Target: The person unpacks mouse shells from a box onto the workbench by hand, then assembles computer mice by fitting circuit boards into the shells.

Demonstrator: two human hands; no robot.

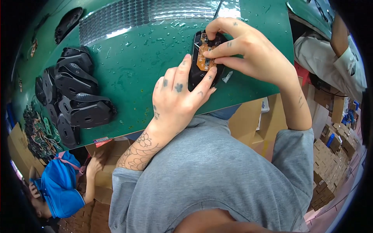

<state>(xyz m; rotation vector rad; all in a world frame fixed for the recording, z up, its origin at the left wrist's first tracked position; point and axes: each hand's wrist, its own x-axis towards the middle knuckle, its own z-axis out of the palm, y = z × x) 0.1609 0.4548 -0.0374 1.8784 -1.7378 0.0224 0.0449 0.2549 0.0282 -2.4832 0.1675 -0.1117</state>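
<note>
On the green table in front of me lies the black lower shell of a computer mouse (196,77), with an orange circuit board (201,62) seated inside it. A dark cable (218,9) runs away from its far end. My left hand (176,91) steadies the shell from the near left, its fingers along the side and near end. Over the board, my right hand (254,48) has its fingers bent in from the right. One fingertip is at a black part near the far end, and others touch the board's middle and right edge. Exactly what these fingertips pinch is partly hidden.
Black curved mouse shells (87,112) are piled at the left, beside tangled cables (37,130). A sheet of dark round pads (132,17) lies at the back. A small clear plastic scrap (227,77) lies right of the mouse. People sit at lower left (64,186) and right (345,62).
</note>
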